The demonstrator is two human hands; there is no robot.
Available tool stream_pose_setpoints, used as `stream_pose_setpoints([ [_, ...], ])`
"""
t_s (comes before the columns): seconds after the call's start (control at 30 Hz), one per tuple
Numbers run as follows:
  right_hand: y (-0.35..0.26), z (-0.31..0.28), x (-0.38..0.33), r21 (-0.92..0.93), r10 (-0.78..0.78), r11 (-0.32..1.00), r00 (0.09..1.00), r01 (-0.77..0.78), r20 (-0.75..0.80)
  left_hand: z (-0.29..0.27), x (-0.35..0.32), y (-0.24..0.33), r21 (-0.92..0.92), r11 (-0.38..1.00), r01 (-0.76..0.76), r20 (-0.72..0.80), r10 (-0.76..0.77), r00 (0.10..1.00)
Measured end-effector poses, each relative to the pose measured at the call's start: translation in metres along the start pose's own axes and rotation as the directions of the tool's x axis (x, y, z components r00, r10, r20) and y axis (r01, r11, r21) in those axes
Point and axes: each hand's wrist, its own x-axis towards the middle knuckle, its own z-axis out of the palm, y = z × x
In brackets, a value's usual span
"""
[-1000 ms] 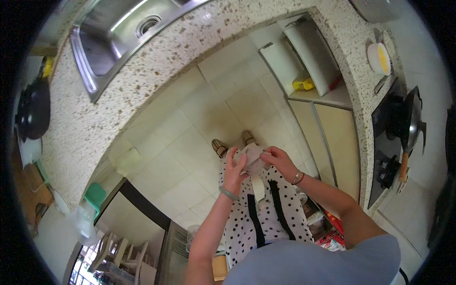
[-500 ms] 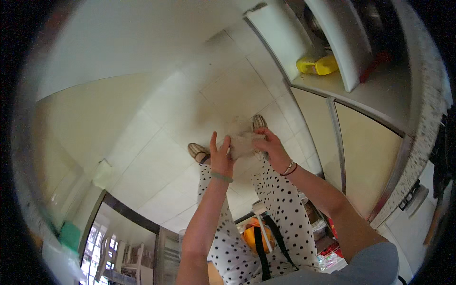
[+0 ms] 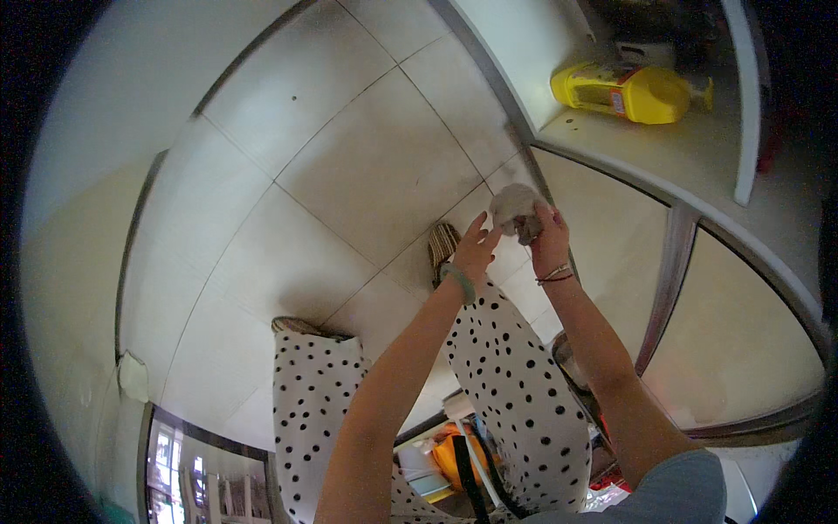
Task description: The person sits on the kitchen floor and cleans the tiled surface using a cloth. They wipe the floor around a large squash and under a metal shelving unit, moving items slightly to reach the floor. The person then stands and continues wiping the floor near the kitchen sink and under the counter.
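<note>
A crumpled, greyish cloth (image 3: 517, 203), darker on its lower side, is bunched up above the floor in front of me. My right hand (image 3: 550, 243) grips its right side between thumb and fingers. My left hand (image 3: 476, 251) is close by on the cloth's left, with its fingers apart. Its fingertips come very near the cloth, and whether they touch it I cannot tell. A green bangle (image 3: 459, 284) is around my left wrist, and thin bracelets (image 3: 555, 274) circle my right one.
To the right stands a cabinet with pale doors (image 3: 602, 205). A yellow bottle (image 3: 633, 92) lies on its open shelf. Tiled floor (image 3: 349, 166) stretches ahead. My feet are in striped shoes (image 3: 443, 244). Behind my legs are an orange object (image 3: 449, 458) and a glass-fronted panel (image 3: 205, 463).
Both hands and the cloth have moved right, toward the cabinet. The cloth, earlier spread between both hands, is now bunched in my right hand. My legs have stepped farther apart.
</note>
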Motion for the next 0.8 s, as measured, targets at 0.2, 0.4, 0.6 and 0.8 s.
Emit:
stream_pose_setpoints([
  [0.2,0.076,-0.002,0.084,-0.796,-0.591,-0.064,0.62,0.602,0.517,-0.049,0.04,-0.019,0.2,0.976,-0.081,0.019,0.079,0.997],
  [0.4,0.096,0.009,0.129,-0.734,-0.49,-0.147,0.596,0.664,0.637,-0.107,0.05,0.005,0.38,0.845,-0.376,0.003,0.406,0.914],
  [0.6,0.007,0.157,0.182,-0.479,-0.475,-0.281,0.313,0.831,0.822,-0.129,0.109,0.062,0.45,0.712,-0.539,0.009,0.6,0.8],
  [0.8,-0.071,0.303,0.215,-0.548,-0.554,-0.211,0.362,0.81,0.749,-0.145,0.064,0.152,0.763,0.369,-0.531,-0.012,0.829,0.559],
])
